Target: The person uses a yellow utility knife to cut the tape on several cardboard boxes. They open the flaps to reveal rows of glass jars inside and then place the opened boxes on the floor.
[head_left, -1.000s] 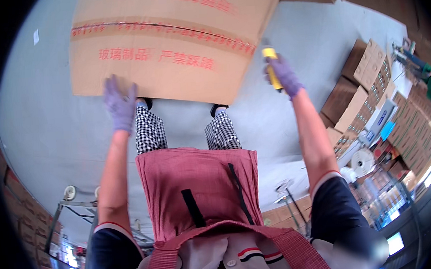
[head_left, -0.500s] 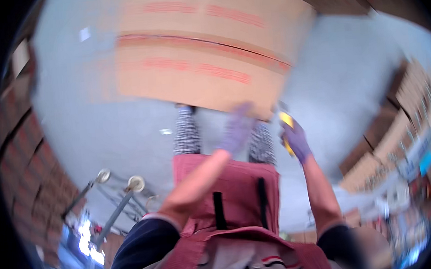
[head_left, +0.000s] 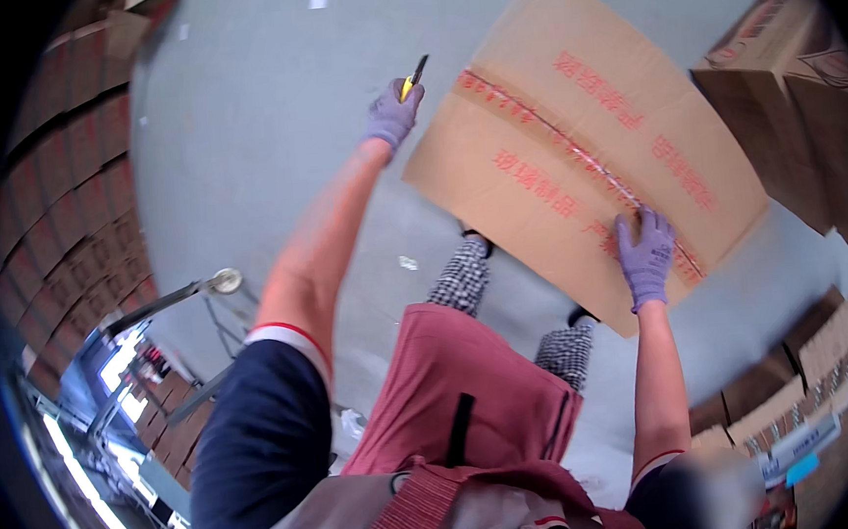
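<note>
A large brown carton (head_left: 573, 146) with red print and a taped seam lies on the grey floor (head_left: 267, 128) in front of me. My left hand (head_left: 392, 117), in a purple glove, is shut on a yellow utility knife (head_left: 411, 77). The blade points up, just off the carton's left corner where the seam ends. My right hand (head_left: 646, 254), also gloved, presses flat on the carton at the near end of the seam. My checked trouser legs (head_left: 464, 276) and red apron (head_left: 454, 410) are below.
Stacked brown cartons (head_left: 57, 221) line the left side. An open carton (head_left: 784, 72) stands at the upper right, with more boxes (head_left: 796, 376) at the lower right. A metal trolley frame with a wheel (head_left: 219, 281) is at the lower left.
The knife has gone from my right hand to my left. My right hand now rests on the carton. The view has swung, so the carton now sits to the upper right.
</note>
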Tool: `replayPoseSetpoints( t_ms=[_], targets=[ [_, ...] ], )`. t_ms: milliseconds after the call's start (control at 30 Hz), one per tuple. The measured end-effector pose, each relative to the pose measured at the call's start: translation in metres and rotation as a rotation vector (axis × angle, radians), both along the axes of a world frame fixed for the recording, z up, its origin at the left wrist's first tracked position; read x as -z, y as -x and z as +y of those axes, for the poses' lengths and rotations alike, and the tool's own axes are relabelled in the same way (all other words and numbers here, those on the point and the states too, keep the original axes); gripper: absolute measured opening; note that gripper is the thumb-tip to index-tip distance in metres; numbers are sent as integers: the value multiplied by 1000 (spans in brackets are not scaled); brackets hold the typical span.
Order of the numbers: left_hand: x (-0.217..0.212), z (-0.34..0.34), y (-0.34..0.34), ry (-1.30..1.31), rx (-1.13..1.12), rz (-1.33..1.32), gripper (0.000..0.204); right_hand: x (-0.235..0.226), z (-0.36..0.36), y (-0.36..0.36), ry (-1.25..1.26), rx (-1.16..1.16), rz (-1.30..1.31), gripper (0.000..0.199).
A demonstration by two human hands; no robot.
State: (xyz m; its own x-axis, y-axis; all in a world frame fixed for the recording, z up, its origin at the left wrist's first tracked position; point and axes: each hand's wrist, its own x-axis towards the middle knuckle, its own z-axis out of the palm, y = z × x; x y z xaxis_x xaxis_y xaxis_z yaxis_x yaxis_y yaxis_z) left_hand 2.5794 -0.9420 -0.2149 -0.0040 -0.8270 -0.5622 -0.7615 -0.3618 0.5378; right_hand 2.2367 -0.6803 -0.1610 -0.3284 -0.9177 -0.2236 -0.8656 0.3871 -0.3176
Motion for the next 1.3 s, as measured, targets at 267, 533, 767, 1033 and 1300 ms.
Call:
replayPoseSetpoints(
  t_ms=[267,533,767,1033,1300],
  targets=[
    [-11,-36,54,-344,350,136,40,-2,-9,23,-429,74,-236,44],
    [-55,10,-70,-327,1060,-318,37,-126,59,-48,-380,-438,-156,27],
    [-87,267,-82,-442,-706,215,36,-66,-14,39,146,-95,-281,44],
    [5,355,211,62,-1427,47,58,-14,-114,132,-157,-66,-207,53],
    [37,442,70,34,-1559,219,48,-152,-11,-3,100,-690,-148,41]
  ],
)
